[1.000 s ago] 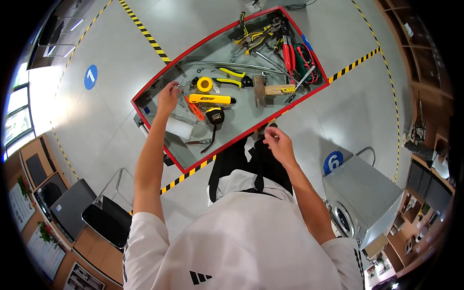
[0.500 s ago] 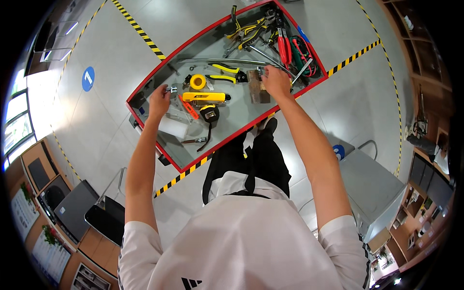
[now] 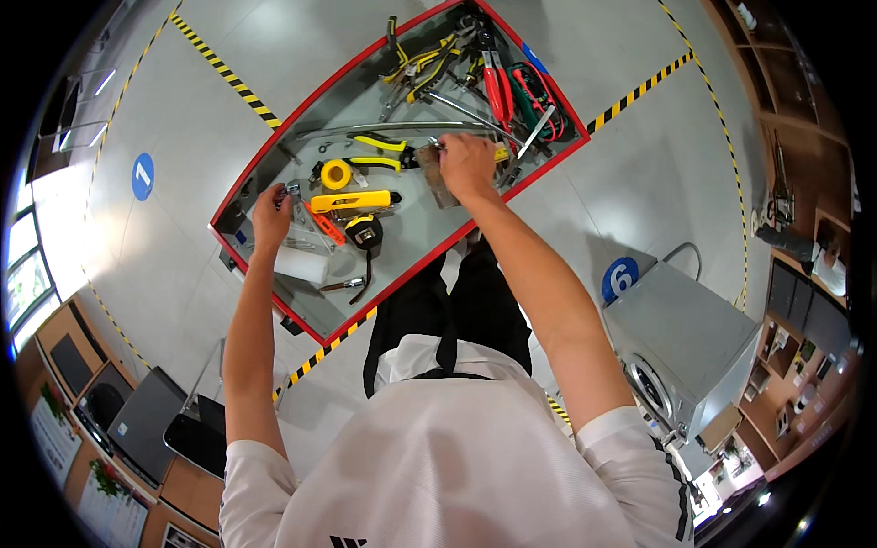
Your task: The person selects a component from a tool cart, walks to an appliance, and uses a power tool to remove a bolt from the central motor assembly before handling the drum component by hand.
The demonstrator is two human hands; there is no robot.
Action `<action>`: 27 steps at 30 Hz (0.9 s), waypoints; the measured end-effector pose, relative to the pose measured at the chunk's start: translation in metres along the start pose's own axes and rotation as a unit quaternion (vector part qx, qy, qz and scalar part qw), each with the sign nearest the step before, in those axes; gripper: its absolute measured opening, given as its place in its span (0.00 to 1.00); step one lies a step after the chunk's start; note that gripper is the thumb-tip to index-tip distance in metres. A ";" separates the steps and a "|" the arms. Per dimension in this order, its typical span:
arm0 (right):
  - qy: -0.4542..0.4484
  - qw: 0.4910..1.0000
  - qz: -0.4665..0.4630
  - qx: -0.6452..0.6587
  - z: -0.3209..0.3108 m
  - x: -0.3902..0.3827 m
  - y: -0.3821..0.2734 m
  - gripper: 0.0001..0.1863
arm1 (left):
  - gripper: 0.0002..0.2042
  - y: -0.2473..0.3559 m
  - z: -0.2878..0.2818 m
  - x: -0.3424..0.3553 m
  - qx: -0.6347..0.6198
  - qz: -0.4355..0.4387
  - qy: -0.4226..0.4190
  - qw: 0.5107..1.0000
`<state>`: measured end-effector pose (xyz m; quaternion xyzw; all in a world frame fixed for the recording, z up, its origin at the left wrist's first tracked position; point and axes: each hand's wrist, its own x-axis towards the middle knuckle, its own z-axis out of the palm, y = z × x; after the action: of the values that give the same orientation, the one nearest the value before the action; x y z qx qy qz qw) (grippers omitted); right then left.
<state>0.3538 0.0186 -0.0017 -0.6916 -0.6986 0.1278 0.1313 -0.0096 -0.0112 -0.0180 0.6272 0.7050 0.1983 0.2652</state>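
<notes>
My left hand (image 3: 271, 219) is at the left end of a red-rimmed grey drawer (image 3: 239, 187), its fingers closed on a small shiny metal socket (image 3: 291, 189). Above a hammer with a worn brown head (image 3: 436, 176), my right hand (image 3: 469, 167) is closed, with a small shiny metal piece (image 3: 436, 142) at its fingertips; its kind is unclear. The hand covers part of the hammer. Between my hands lie a yellow tape roll (image 3: 335, 173), a yellow utility knife (image 3: 352, 201), a black-and-yellow tape measure (image 3: 364, 232) and yellow-handled cutters (image 3: 379, 162).
Several pliers (image 3: 420, 64), red-handled cutters (image 3: 496, 87) and a green-and-black tool with red cord (image 3: 537, 100) fill the drawer's far right. A white block (image 3: 300, 266) lies near left. A grey cabinet (image 3: 681, 329) stands at right, a black chair (image 3: 196, 445) at left.
The whole view has shifted, placing the drawer further left. My right hand has moved left over the hammer, whose head now looks more tilted. My left hand keeps its hold on the socket.
</notes>
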 end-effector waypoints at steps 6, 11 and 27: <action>0.007 0.996 -0.043 0.080 -0.024 0.000 0.012 0.08 | 0.14 0.004 0.002 0.006 0.018 0.018 -0.003 1.000; -0.184 0.979 0.000 -0.091 -0.092 0.009 0.066 0.07 | 0.14 0.000 0.002 0.006 0.006 0.004 0.000 1.000; -0.269 0.940 0.098 -0.184 -0.080 -0.008 0.048 0.32 | 0.13 0.002 0.005 0.008 0.008 -0.005 0.014 1.000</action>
<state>0.4276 0.0109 0.0552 -0.7085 -0.6483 0.1902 -0.2038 -0.0056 -0.0030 -0.0224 0.6231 0.7132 0.2005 0.2508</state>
